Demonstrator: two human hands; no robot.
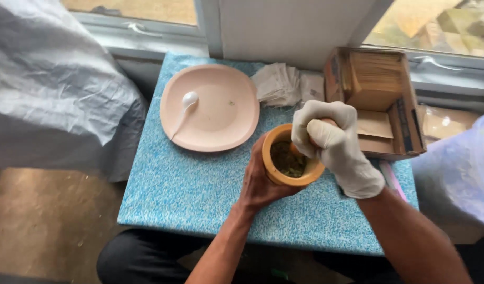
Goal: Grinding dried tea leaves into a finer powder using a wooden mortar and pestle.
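**Bare hand steadies the mortar while the gloved hand bears down**

At the far left a crumpled grey plastic sheet (47,84) hangs over something beside the small tabletop covered in blue speckled cloth (189,194). On the cloth's far-left part lies a pale pink rounded-square plastic plate (221,123), with a white plastic spoon (185,108) resting in it, bowl toward the window and handle toward the near left, out of the way of the work.

Nearer the middle, the bare left hand (260,181) wraps around the near-left side of the round orange-tan mortar (276,176), which stands upright on the tabletop; the grip looks meant to keep the vessel from sliding or tipping. Greenish crushed leaves (286,160) lie inside it.

Behind, toward the window, sits a loose stack of small white paper sachets (279,84).

The right hand (331,142), in a white glove, is closed in a fist around the top of a pestle, almost wholly hidden, held over the mortar's mouth so force goes straight down.

Farther right, an open brown cardboard box (381,100) holds tan envelopes, and a clear plastic bag (457,173) sits at the edge.
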